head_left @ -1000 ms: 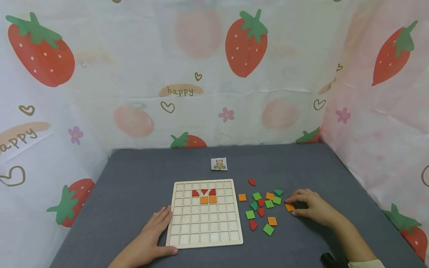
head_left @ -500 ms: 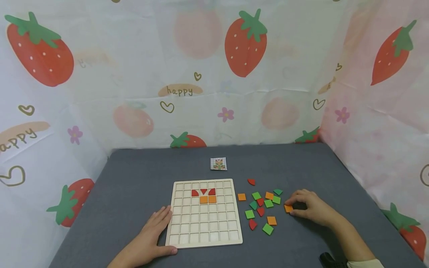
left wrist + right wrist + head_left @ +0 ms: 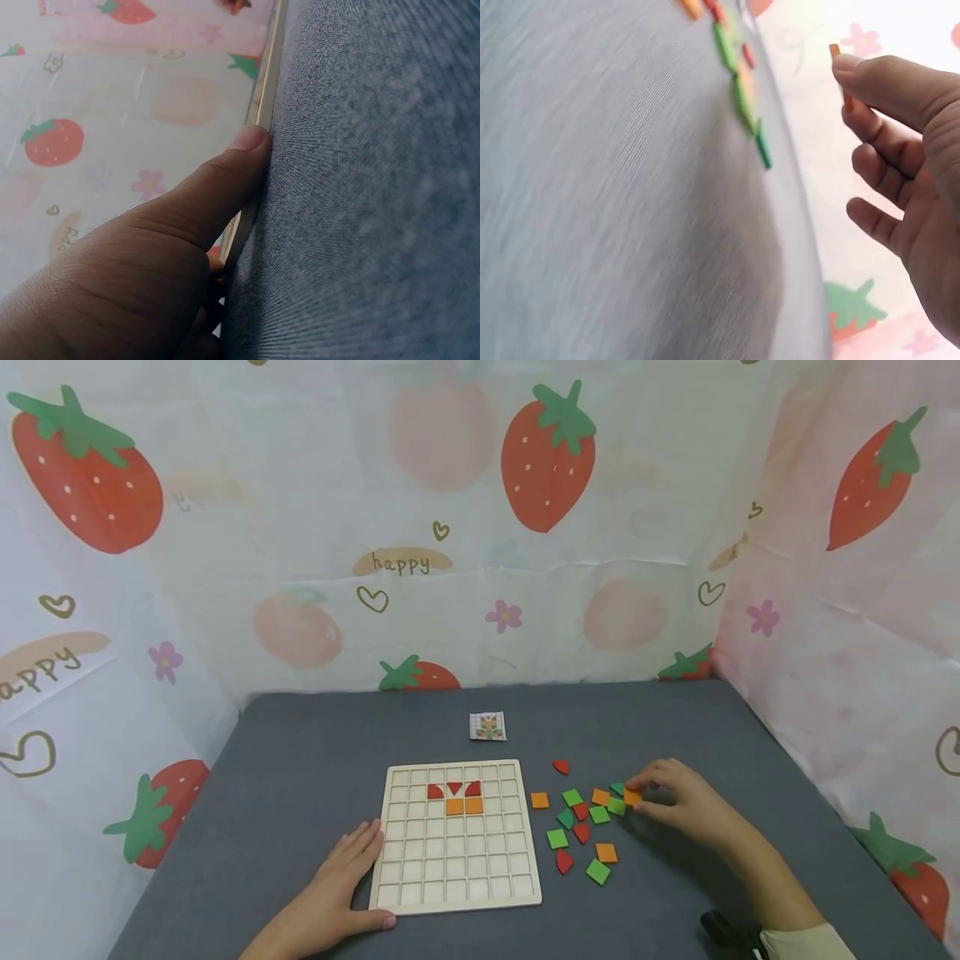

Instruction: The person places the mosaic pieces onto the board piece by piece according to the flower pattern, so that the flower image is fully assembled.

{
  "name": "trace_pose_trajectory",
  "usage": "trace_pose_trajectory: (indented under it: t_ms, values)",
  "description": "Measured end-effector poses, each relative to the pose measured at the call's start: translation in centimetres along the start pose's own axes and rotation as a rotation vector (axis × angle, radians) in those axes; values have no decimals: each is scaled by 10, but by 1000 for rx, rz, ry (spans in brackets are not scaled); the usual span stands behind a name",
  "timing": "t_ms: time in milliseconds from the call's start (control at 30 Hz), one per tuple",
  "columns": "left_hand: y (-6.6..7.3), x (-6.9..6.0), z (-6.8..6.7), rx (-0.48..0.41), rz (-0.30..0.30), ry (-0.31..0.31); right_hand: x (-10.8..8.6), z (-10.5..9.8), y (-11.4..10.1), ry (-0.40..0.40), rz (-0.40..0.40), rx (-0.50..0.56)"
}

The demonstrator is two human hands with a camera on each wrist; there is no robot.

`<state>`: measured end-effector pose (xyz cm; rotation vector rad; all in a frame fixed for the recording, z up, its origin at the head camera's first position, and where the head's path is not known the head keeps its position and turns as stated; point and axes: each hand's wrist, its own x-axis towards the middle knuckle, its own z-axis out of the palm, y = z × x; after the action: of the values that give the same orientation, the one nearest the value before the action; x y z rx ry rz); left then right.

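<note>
One orange square tile (image 3: 633, 797), newly lifted | right hand (image 3: 684, 803): fingers pinching it | left hand (image 3: 336, 885): straight-fingered, touching pale wooden gridboard (image 3: 455, 843) | seemingly placeable

Blurry, washed-out right wrist view

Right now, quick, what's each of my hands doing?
Left hand: open, fingers resting against the left side of the grid board, thumb at its near edge.
Right hand: closed, pinching an orange square tile between thumb and finger.
</note>
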<state>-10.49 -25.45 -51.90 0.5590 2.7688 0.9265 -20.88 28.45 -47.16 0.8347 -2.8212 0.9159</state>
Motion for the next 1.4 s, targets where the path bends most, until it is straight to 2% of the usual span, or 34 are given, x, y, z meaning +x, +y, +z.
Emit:
trace_pose_trajectory:
  t_ms: [200, 367, 500, 700, 900, 1200, 1400]
  values:
    - [2, -1, 0, 6, 24, 24, 16, -4, -24, 48, -59, -6]
    - [3, -2, 0, -3, 41, 41, 33, 1, -41, 74, -102, -5]
    - [4, -1, -1, -5, 37, 35, 47, 8, -53, 90, -130, 10]
    - [4, 0, -3, 5, 29, 18, 65, 20, -74, 77, -107, 32]
    - [4, 0, -3, -11, 12, 8, 83, 33, -92, 76, -117, 56]
    - [5, -1, -2, -34, -3, 2, 105, 56, -115, 82, -150, 24]
    - [2, 0, -1, -10, 2, 2, 117, 70, -132, 68, -178, -19]
